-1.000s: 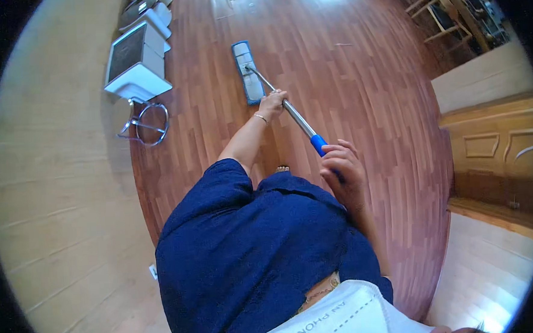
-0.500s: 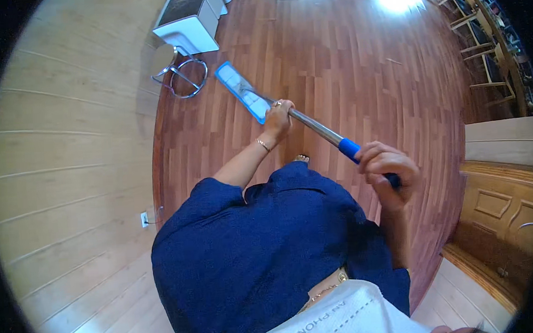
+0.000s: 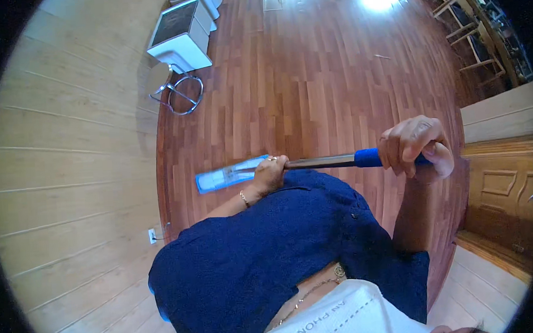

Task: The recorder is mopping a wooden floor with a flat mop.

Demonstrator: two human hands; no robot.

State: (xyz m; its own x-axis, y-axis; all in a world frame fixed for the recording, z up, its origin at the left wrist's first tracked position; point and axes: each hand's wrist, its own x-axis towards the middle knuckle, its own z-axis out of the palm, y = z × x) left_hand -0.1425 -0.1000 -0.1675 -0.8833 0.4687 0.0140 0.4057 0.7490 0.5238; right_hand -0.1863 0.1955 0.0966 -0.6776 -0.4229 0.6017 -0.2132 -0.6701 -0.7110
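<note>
A flat mop lies across in front of me, its metal pole (image 3: 323, 162) running nearly level from left to right. My left hand (image 3: 270, 175) is closed round the lower pole, close to the mop head. At the other end, my right hand (image 3: 416, 148) wraps the handle beside a blue grip section (image 3: 368, 157). The blue-edged mop head (image 3: 219, 178) with its pale top rests on the wooden floor (image 3: 311, 104), left of my body. My left hand covers the near end of the mop head.
A round stool (image 3: 181, 92) with a chrome ring base stands by the left wall (image 3: 79, 158), next to a white cabinet (image 3: 181, 35). Wooden chairs (image 3: 480, 47) line the far right. A panelled wooden door (image 3: 500, 196) is at right. A wall socket (image 3: 152, 236) sits low at left.
The mop head has swung back toward me, from ahead to my left side. The pole has turned from slanting to nearly level, and my right hand has moved right and slightly farther forward.
</note>
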